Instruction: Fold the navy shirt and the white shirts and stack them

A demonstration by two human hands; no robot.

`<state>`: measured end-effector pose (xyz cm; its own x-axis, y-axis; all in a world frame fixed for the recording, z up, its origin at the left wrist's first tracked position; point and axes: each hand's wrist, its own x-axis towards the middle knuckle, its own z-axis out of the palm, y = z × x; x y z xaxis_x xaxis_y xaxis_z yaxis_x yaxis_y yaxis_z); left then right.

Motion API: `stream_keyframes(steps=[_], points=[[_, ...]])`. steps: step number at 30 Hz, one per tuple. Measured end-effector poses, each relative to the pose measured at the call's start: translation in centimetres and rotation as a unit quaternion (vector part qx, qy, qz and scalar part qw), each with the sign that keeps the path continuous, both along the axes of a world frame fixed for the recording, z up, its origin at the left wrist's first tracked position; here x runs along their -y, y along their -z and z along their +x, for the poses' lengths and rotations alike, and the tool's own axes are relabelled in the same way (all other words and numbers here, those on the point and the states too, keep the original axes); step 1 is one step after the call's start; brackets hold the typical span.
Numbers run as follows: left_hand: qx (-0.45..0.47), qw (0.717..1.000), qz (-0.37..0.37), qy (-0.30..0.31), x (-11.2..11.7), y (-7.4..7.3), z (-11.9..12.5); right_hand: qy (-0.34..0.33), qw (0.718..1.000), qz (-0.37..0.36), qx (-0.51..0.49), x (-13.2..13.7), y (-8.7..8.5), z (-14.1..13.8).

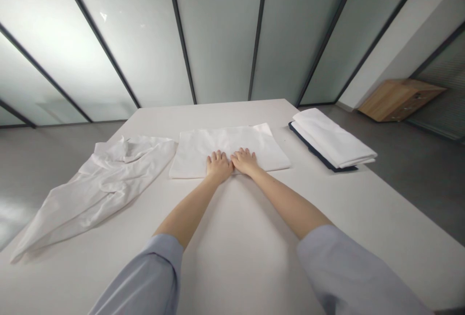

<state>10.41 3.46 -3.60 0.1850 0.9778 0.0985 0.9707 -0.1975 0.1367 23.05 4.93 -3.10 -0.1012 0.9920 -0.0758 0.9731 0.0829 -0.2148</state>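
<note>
A white cloth (203,148), folded into a wide flat rectangle, lies on the table in front of me. My left hand (219,166) rests palm down on its near edge, fingers stretched out and pointing away from me. Right beside it, my right hand (245,161) lies flat on the same edge with its fingers spread. The two thumbs are close together at the middle. Neither hand grips the fabric. The cloth's far right corner sticks out a little beyond its back edge.
On the left, a crumpled white garment (109,184) hangs partly over the side of the white table (247,247). At the right edge sits a folded white cloth (330,138) on a dark folded one (314,153). A wooden cabinet (395,98) stands beyond, near frosted glass panels (221,34).
</note>
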Motion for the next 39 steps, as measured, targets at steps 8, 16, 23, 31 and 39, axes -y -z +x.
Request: stream_keyframes(steps=[8, 16, 23, 31, 39], points=[[-0.007, 0.999, -0.047, 0.015, -1.0, 0.6, -3.3, -0.002, 1.000, -0.007, 0.011, 0.4, 0.8, 1.8], [-0.053, 0.994, -0.052, -0.079, -1.0, 0.3, -13.6, 0.067, 0.996, 0.007, 0.054, 0.2, 1.5, 9.1], [-0.079, 0.996, -0.026, -0.036, 1.2, 0.9, -14.0, 0.017, 0.996, 0.035, 0.081, -0.6, 2.3, 12.7], [-0.079, 0.974, -0.022, 0.210, 5.7, -1.7, -11.3, 0.084, 0.986, 0.098, 0.103, -3.5, 1.0, 14.1], [-0.019, 0.980, -0.043, 0.194, 4.4, -0.2, -8.6, -0.035, 0.996, 0.074, 0.027, 2.5, 0.4, 4.5]])
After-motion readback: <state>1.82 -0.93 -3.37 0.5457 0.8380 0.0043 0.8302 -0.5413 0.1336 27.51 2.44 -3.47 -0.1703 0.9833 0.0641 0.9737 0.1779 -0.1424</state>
